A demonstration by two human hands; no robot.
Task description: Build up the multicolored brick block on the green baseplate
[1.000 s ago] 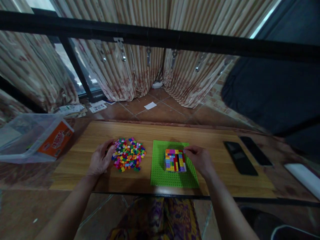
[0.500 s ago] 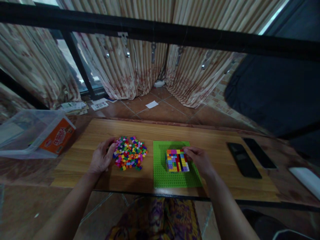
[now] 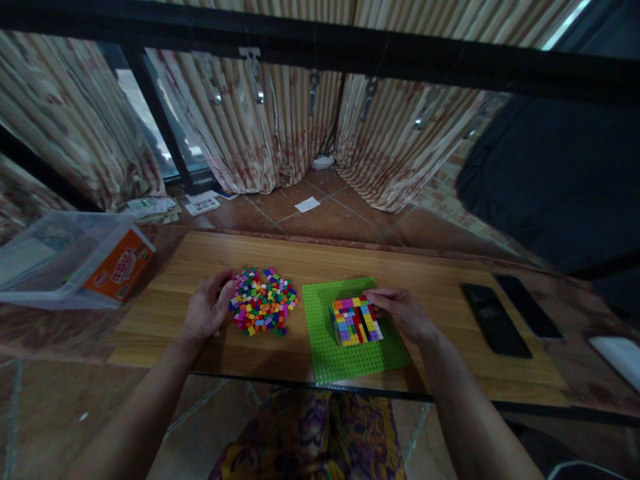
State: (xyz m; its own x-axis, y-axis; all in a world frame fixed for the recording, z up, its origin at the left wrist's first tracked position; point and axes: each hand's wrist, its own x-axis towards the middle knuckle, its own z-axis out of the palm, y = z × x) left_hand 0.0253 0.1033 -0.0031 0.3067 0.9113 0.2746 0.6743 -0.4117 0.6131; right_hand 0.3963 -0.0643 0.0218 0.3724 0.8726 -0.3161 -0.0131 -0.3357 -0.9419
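On the table, a multicoloured block built of toy bricks [image 3: 356,321] stands on a green studded baseplate [image 3: 323,363]. It has a dark slot near the right of its top. My right hand [image 3: 403,312] has thumb and fingers pinched together at the block's far right corner, covering that corner. Whether a loose brick is between the fingertips is hidden. My left hand [image 3: 210,307] rests at the left edge of a pile of small loose bricks [image 3: 263,301], fingers curved and thumb apart, with nothing visible in it.
A clear plastic bin [image 3: 65,267] with an orange label stands at the left end. Two dark flat phone-like objects [image 3: 495,321] lie at the right, with a white object [image 3: 617,357] farther right. A dark bar [image 3: 300,43] crosses above, before striped curtains.
The baseplate and the block on it have turned slightly counterclockwise. My right hand remains at the block's corner and my left beside the pile. The whole view has shifted a little.
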